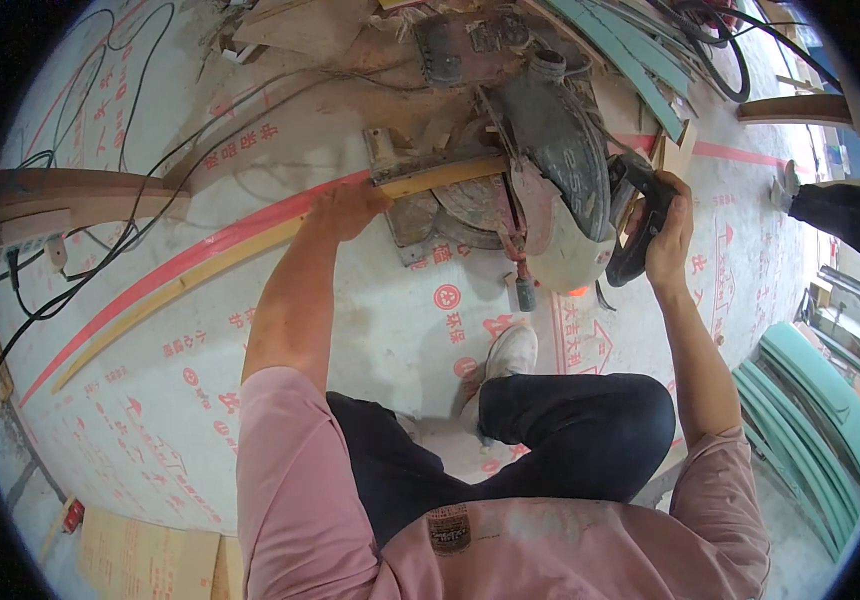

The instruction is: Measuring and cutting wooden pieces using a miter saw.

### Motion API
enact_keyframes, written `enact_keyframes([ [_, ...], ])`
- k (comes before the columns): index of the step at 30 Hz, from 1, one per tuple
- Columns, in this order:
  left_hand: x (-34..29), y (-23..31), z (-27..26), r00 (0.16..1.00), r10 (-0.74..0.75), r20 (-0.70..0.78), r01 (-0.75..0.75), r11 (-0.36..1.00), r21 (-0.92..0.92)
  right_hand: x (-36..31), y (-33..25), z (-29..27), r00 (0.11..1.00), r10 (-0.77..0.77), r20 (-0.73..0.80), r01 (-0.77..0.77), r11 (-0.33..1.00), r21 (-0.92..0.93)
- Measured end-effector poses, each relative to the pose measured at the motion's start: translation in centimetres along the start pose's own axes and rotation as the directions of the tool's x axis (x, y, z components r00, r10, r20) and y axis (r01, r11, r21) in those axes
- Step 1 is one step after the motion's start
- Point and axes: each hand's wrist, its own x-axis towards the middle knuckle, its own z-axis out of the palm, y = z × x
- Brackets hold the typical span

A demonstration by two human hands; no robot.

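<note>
A miter saw (565,150) with a dark, dusty body and a pale blade guard (572,250) stands on the floor in front of me. A long, thin wooden strip (440,178) lies along its fence, with its far end by the blade area and the rest running out to the left. My left hand (352,208) is closed round the strip at the left side of the saw base (412,228). My right hand (672,232) grips the black saw handle (632,225). The guard hides the blade's edge.
Black cables (140,215) cross the left side. Green board strips (630,60) lie at the far right, and stacked green panels (800,420) at the near right. Another person's leg (840,212) shows at the right edge. A printed floor covering (170,420) lies beneath everything.
</note>
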Motion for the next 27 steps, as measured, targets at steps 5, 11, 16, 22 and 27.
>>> enact_keyframes([
  [5,0.4,-0.3,0.0,0.995,0.094,0.016,-0.092,0.993,-0.068,-1.5,2.5,0.1,0.999,-0.018,-0.035,0.018,1.0,0.013],
  [11,0.8,-1.7,1.2,0.998,0.059,0.009,-0.059,0.998,-0.004,-2.6,3.9,0.8,0.997,-0.061,-0.054,0.065,0.996,0.064],
  [16,-0.2,-2.1,0.9,0.966,0.257,-0.02,-0.256,0.966,0.033,2.1,-1.8,-0.6,0.998,0.051,0.026,-0.047,0.987,-0.156],
  [22,-1.2,0.7,1.7,0.982,0.148,0.121,-0.129,0.981,-0.148,17.3,-8.9,-3.3,0.674,-0.672,0.307,0.592,0.74,0.319],
  [27,-6.6,-1.0,2.0,0.992,0.059,0.114,-0.04,0.986,-0.165,13.5,-16.2,-0.1,0.986,0.143,0.081,-0.074,0.824,-0.562],
])
